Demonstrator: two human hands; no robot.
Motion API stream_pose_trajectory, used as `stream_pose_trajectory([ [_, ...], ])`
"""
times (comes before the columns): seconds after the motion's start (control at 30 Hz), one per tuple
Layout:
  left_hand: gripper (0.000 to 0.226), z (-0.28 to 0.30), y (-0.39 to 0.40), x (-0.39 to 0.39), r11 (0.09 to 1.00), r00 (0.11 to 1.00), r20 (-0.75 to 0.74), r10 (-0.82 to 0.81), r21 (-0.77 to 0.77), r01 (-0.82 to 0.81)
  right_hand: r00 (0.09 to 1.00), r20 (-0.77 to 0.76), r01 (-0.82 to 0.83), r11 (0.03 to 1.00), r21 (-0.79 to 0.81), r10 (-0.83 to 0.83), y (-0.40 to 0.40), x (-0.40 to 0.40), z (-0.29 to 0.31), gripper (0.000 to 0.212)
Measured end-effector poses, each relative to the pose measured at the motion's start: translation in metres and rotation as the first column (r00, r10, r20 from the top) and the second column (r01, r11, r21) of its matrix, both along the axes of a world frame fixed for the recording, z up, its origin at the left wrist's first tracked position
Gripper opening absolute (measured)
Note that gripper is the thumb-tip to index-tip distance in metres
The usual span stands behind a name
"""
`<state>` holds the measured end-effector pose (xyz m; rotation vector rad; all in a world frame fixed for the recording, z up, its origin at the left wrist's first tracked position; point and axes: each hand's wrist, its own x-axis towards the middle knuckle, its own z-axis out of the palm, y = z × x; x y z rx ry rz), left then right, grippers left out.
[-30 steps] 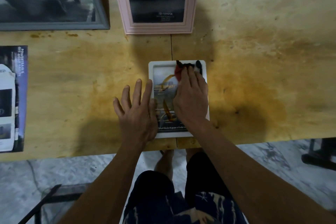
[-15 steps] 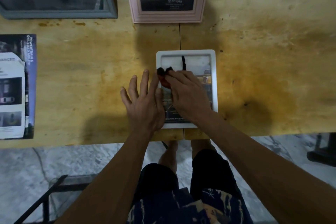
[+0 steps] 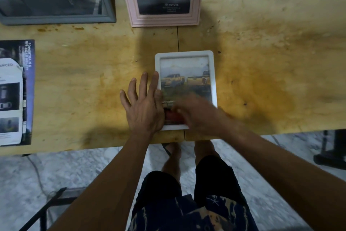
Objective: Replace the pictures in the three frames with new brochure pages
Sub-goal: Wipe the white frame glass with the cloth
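**Third frame filled, being wiped; two frames stand done at the back**

At the far left of the wooden surface (image 3: pixel 78 65) lies a brochure (image 3: pixel 16 92), flat, its long axis running away from the person, with a piece cut from its upper page. Behind it the grey frame (image 3: pixel 56 19) leans at the back edge and holds a dark vehicle page. Next to it the pink frame (image 3: pixel 164 21) stands upright in portrait, showing a dark truck page. Both look finished.

The left hand (image 3: pixel 142 110) lies flat on the surface, fingers (image 3: pixel 143 82) straight and spread, its forefinger and thumb side pressed to the left edge of the white frame (image 3: pixel 213 73). That frame lies face up near the front edge, in portrait, long axis pointing away from the person, and already shows yellow pickups. The right hand (image 3: pixel 198 114) is blurred over its lower part with a red cloth (image 3: pixel 172 116) beneath it; how its fingers lie I cannot tell.

Judging by this, only cleaning and standing this frame up remain.
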<state>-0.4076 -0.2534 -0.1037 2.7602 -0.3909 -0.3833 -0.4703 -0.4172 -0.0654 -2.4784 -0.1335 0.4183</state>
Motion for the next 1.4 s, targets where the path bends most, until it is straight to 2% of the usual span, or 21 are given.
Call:
stream_pose_trajectory([
  [0.07, 0.049, 0.001, -0.001, 0.001, 1.000, 1.000, 0.002, -0.011, -0.012, 0.011, 0.983, -0.018, 0.182, 0.974, 0.132, -0.181, -0.024, 0.026, 0.011, 0.021],
  [0.13, 0.049, 0.002, -0.001, 0.002, 1.000, 1.000, 0.003, -0.013, -0.023, 0.013, 0.954, 0.101, 0.269, 0.955, 0.122, -0.282, -0.040, 0.053, 0.012, 0.022],
  [0.2, 0.049, 0.000, 0.000, 0.002, 1.000, 1.000, 0.005, -0.008, -0.020, 0.008, 0.940, 0.230, 0.271, 0.961, -0.063, -0.250, -0.043, 0.072, 0.002, 0.025],
  [0.27, 0.049, -0.002, 0.001, 0.002, 1.000, 1.000, 0.006, -0.009, -0.012, 0.009, 0.936, 0.274, 0.291, 0.926, -0.241, -0.223, -0.037, 0.076, -0.012, 0.027],
  [0.37, 0.049, -0.003, 0.002, 0.001, 1.000, 1.000, 0.013, -0.006, -0.007, 0.006, 0.912, 0.351, 0.307, 0.919, -0.249, -0.210, -0.023, 0.064, -0.024, 0.020],
  [0.47, 0.049, -0.002, 0.002, 0.000, 1.000, 1.000, 0.010, -0.006, -0.007, 0.006, 0.930, 0.320, 0.254, 0.947, -0.199, -0.182, -0.013, 0.043, -0.025, 0.015],
  [0.63, 0.049, -0.002, 0.002, 0.001, 1.000, 1.000, 0.008, -0.006, 0.012, 0.006, 0.977, 0.209, 0.093, 0.977, -0.191, -0.052, 0.005, -0.009, -0.019, 0.025],
  [0.73, 0.049, -0.001, 0.002, 0.000, 1.000, 1.000, 0.009, -0.003, 0.018, 0.003, 0.996, 0.080, -0.035, 0.986, -0.163, 0.049, 0.011, -0.029, -0.007, 0.022],
  [0.8, 0.049, 0.000, 0.002, 0.000, 1.000, 1.000, 0.002, -0.003, 0.014, 0.003, 0.999, -0.043, -0.027, 0.998, -0.065, 0.024, -0.001, -0.019, 0.010, 0.020],
  [0.87, 0.050, 0.001, 0.002, 0.001, 1.000, 1.000, -0.002, -0.006, 0.009, 0.006, 0.994, -0.036, 0.101, 0.994, 0.036, -0.100, -0.023, 0.008, 0.020, 0.018],
  [0.93, 0.050, 0.001, 0.001, 0.003, 1.000, 1.000, 0.001, -0.008, 0.004, 0.008, 0.960, 0.123, 0.256, 0.967, -0.010, -0.253, -0.045, 0.041, 0.019, 0.020],
  [1.0, 0.050, 0.000, 0.000, 0.003, 1.000, 1.000, 0.015, 0.001, 0.000, -0.001, 0.929, 0.256, 0.315, 0.935, -0.164, -0.268, -0.057, 0.065, 0.008, 0.022],
  [1.1, 0.050, -0.001, 0.000, 0.000, 1.000, 1.000, 0.023, 0.002, 0.004, -0.002, 0.941, 0.251, 0.304, 0.895, -0.327, -0.228, -0.057, 0.069, -0.012, 0.022],
  [1.2, 0.050, -0.001, 0.000, -0.001, 1.000, 1.000, 0.016, -0.003, 0.009, 0.003, 0.926, 0.289, 0.332, 0.888, -0.318, -0.243, -0.050, 0.057, -0.011, 0.024],
  [1.4, 0.050, 0.001, 0.000, -0.002, 1.000, 1.000, 0.007, 0.004, 0.012, -0.004, 0.967, 0.134, 0.255, 0.874, -0.414, -0.218, -0.031, 0.021, 0.007, 0.029],
])
